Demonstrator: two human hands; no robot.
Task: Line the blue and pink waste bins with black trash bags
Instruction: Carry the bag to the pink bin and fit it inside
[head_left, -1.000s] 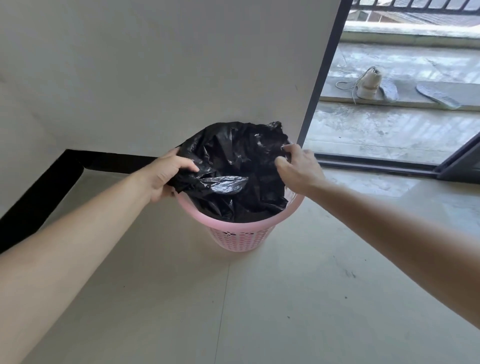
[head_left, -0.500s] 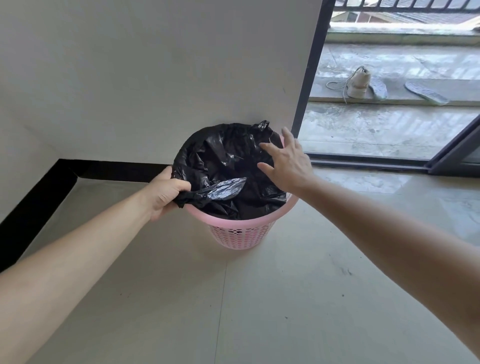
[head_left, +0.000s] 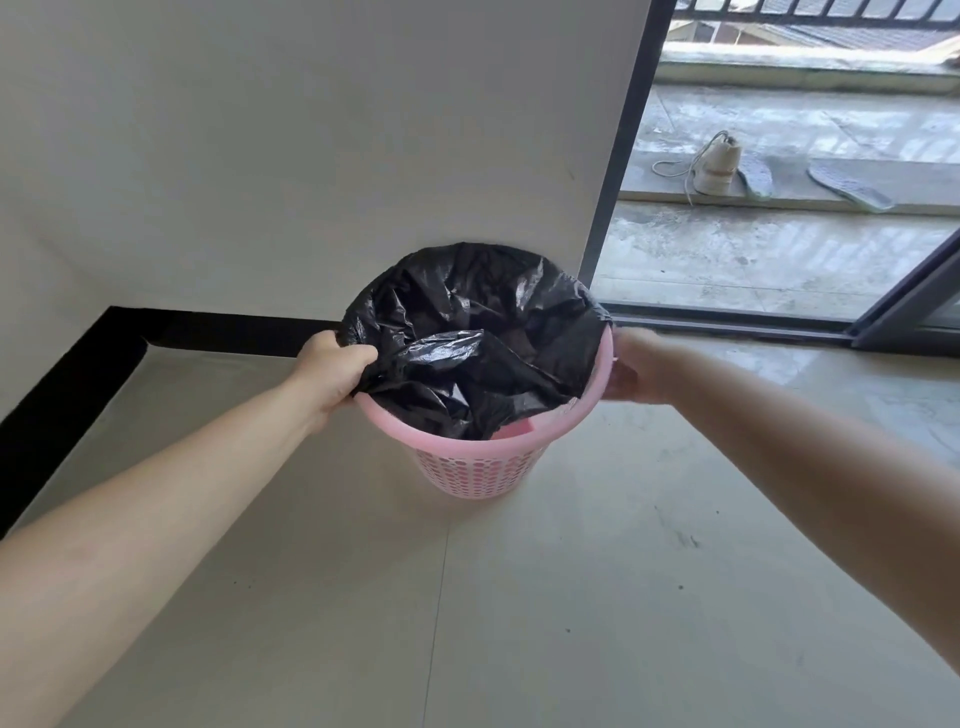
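Note:
A pink perforated waste bin (head_left: 475, 470) stands on the tiled floor against the wall. A black trash bag (head_left: 483, 332) sits inside it, its mouth stretched over the far and right rim while the near rim shows bare pink. My left hand (head_left: 332, 371) pinches the bag's edge at the left rim. My right hand (head_left: 636, 371) is blurred and lies against the outside of the right rim; I cannot tell whether it grips the rim or the bag. No blue bin is in view.
A pale wall (head_left: 311, 156) with a black skirting (head_left: 218, 332) stands behind the bin. To the right a dark door frame (head_left: 618, 145) opens onto a balcony with a shoe (head_left: 719, 166) and insoles (head_left: 847, 189). Tiled floor (head_left: 519, 623) stretches in front.
My right hand left the bag's top, spread open over it, then dropped to the outside of the right rim. The bag's mouth now spreads wider over the far rim. My left hand kept its hold.

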